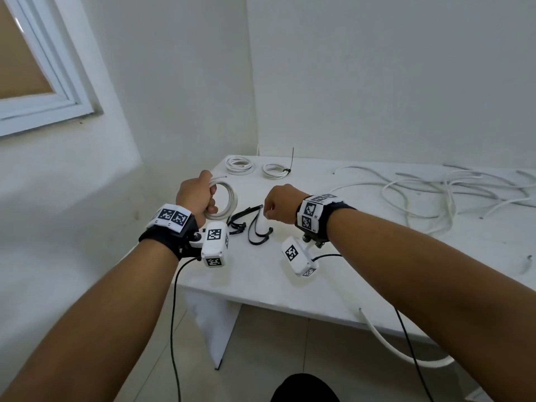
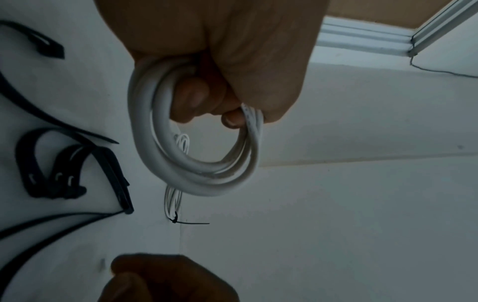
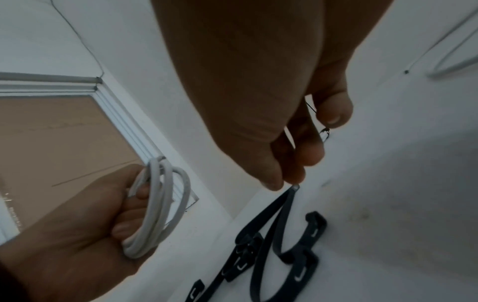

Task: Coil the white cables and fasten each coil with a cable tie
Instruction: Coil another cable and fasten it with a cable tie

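Observation:
My left hand [image 1: 197,195] grips a white cable coil [image 1: 233,198] of several turns and holds it upright above the table's left end; the fingers [image 2: 191,96] curl through the ring [image 2: 207,183]. To its right, my right hand [image 1: 268,213] hangs over a heap of black cable ties [image 1: 237,224]. Its curled fingertips [image 3: 274,179] meet the raised tip of one black cable tie [image 3: 282,206], and the thumb stands apart. The right wrist view also shows the coil [image 3: 160,204] in my left hand [image 3: 77,224].
Two finished coils [image 1: 239,165] [image 1: 274,171] lie at the white table's [image 1: 290,280] far left corner, one bound with a black tie. Loose white cables [image 1: 420,192] sprawl over the right half. One cable [image 1: 385,340] hangs off the front edge. Walls close off the back and left.

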### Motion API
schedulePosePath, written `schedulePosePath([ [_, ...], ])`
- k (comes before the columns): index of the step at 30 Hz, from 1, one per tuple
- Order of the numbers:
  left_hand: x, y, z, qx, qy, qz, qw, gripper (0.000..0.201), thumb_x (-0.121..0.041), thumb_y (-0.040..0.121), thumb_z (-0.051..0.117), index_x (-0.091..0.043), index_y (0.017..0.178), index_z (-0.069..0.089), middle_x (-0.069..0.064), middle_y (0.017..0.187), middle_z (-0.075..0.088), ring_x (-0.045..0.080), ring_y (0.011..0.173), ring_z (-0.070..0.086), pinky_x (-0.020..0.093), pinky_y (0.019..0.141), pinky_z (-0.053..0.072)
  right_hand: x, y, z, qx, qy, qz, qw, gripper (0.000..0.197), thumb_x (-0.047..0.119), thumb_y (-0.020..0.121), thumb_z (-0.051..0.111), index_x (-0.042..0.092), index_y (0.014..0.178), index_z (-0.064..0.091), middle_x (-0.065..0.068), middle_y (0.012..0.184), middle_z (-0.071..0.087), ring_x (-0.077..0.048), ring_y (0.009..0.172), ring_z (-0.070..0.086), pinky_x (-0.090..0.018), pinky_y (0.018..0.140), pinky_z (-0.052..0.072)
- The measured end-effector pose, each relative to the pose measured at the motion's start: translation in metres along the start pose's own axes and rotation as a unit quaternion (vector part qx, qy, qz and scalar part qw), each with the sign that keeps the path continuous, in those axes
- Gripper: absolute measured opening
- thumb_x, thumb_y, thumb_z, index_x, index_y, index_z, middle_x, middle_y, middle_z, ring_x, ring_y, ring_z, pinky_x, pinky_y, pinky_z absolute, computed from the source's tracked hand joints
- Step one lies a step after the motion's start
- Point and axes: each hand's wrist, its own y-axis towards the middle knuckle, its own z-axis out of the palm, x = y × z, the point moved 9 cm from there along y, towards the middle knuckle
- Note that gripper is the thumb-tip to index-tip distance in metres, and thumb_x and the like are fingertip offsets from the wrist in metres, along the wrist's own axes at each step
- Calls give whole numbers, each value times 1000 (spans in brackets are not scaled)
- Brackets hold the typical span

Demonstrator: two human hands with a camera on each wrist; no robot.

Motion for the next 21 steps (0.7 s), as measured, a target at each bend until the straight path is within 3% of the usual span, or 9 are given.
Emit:
schedulePosePath([
  [6,12,5,-24,-13,-22,-9,1000,27,-22,85,44,-12,60,46,-5,44,39,15,38,24,22,40,25,19,33,20,0,8,-7,1000,17,17,89,62,15,99,76,1,102,72,-18,92,67,-26,70,49],
  [11,19,10,-35,-16,-28,-15,999,29,-22,87,43,-12,60,46,-5,44,38,15,38,24,22,41,24,45,57,38,10,-13,-30,999,26,14,84,62,29,104,72,3,106,65,-19,94,65,-34,81,57],
  [15,22,11,-36,-8,-33,-19,999,28,-21,88,43,-13,61,45,-6,43,38,14,38,24,23,42,24,46,70,48,21,-33,-36,999,26,12,80,68,27,101,72,1,109,68,-20,95,66,-36,82,58],
  [19,23,13,-37,-5,-34,-21,999,29,-21,88,44,-13,61,46,-6,43,38,14,38,24,23,42,25,48,76,49,15,-33,-61,997,24,15,84,68,25,105,71,5,110,63,-15,100,59,-31,83,52],
  [21,24,15,-36,-2,-41,-23,999,29,-21,89,44,-13,60,46,-6,43,38,14,39,24,23,42,24,50,78,50,14,-26,-65,997,18,15,83,67,24,96,74,5,103,69,-16,93,64,-31,79,55],
])
